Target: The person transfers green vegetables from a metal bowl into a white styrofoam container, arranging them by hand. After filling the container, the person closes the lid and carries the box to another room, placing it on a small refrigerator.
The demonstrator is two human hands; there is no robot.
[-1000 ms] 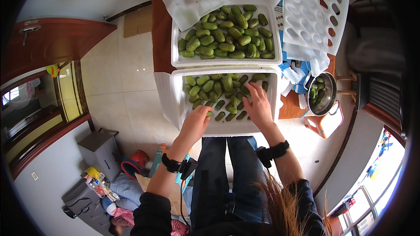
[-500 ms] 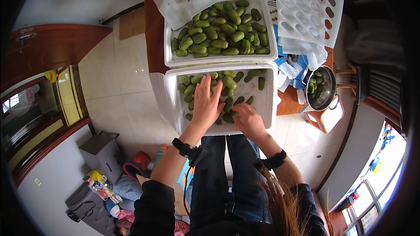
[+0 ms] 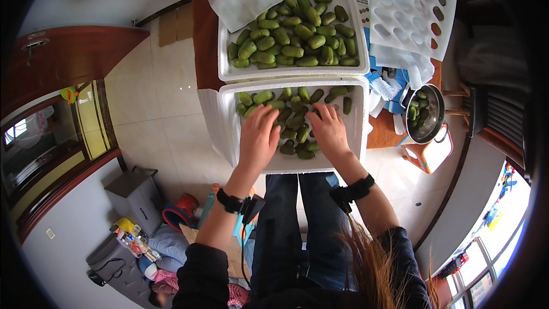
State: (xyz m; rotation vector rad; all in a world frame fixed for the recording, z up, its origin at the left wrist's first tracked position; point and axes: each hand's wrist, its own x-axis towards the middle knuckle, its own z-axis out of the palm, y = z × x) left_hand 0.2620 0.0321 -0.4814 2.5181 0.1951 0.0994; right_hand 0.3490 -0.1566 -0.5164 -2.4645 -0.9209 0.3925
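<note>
Small oval green fruits (image 3: 298, 123) lie in the near white foam box (image 3: 343, 163), bunched toward its middle and left. My left hand (image 3: 258, 140) reaches over the left part of this box, fingers stretched out and touching fruits. On the other side of the bunch, my right hand (image 3: 330, 131) rests its spread fingertips against fruits. Neither hand lifts anything; fruits under the fingers are partly hidden. Directly beyond, a second white foam box (image 3: 229, 73) holds a fuller pile of the same fruits, with a white foam sheet (image 3: 243, 3) over its back left corner.
White sheets with oval holes (image 3: 409, 11) lie at the back right of the brown table (image 3: 207, 51). A metal pan (image 3: 439, 111) with green fruits stands on an orange-and-white stool (image 3: 430, 157) at the right. Crumpled white netting (image 3: 384, 88) lies beside the boxes.
My right hand has moved up and away from the near edge of the box. My left hand has shifted slightly left and down. Fruits between them are now spread in a looser bunch.
</note>
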